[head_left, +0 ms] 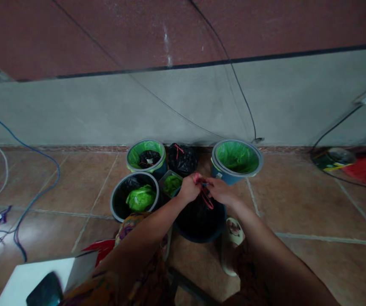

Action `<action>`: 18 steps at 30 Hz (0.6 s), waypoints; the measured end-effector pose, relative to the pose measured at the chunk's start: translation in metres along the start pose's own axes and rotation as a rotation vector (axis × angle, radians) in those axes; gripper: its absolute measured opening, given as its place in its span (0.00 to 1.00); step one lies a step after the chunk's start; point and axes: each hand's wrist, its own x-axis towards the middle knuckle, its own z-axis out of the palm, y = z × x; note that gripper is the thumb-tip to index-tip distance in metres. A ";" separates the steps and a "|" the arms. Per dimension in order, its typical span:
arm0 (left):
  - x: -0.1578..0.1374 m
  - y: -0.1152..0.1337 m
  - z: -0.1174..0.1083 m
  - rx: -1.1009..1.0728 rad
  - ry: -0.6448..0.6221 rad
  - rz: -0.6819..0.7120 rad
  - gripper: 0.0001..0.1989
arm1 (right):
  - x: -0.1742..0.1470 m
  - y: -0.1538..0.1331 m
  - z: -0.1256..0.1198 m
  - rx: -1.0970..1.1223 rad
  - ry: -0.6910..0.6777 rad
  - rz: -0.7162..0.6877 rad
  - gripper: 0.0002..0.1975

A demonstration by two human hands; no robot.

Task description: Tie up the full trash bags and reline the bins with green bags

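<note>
A dark trash bin (201, 239) stands between my feet, and black plastic shows inside it. My left hand (189, 189) is closed above its far rim, with a pink drawstring (196, 178) in the fingers. Close beside it, my right hand (220, 191) pinches at the same drawstring, its fingertips nearly meeting the left ones. A pinkish-red loop hangs down from between the hands over the bin. Just beyond them, a tied black garbage bag (184, 160) with a red drawstring rests against the wall.
Left stand a green-lined bin (161, 166) holding black plastic and a grey-rimmed bin (114, 199) with a green bag (141, 198). Another green-lined bin (259, 163) is at right. Blue cable (58, 170) crosses the tiles; a phone (45, 291) lies on a white box (32, 274).
</note>
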 end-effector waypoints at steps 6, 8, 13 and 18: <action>-0.002 0.000 0.001 0.071 -0.051 -0.018 0.05 | 0.003 0.003 0.003 0.095 0.008 0.046 0.14; -0.001 -0.001 0.001 0.123 -0.061 -0.035 0.03 | 0.004 0.004 0.003 0.077 0.020 0.069 0.12; 0.003 0.000 -0.001 0.184 -0.143 -0.067 0.02 | 0.002 0.000 0.000 -0.108 0.020 0.068 0.14; 0.002 0.006 -0.007 0.321 -0.200 -0.084 0.03 | -0.005 -0.011 -0.002 -0.454 0.071 0.089 0.15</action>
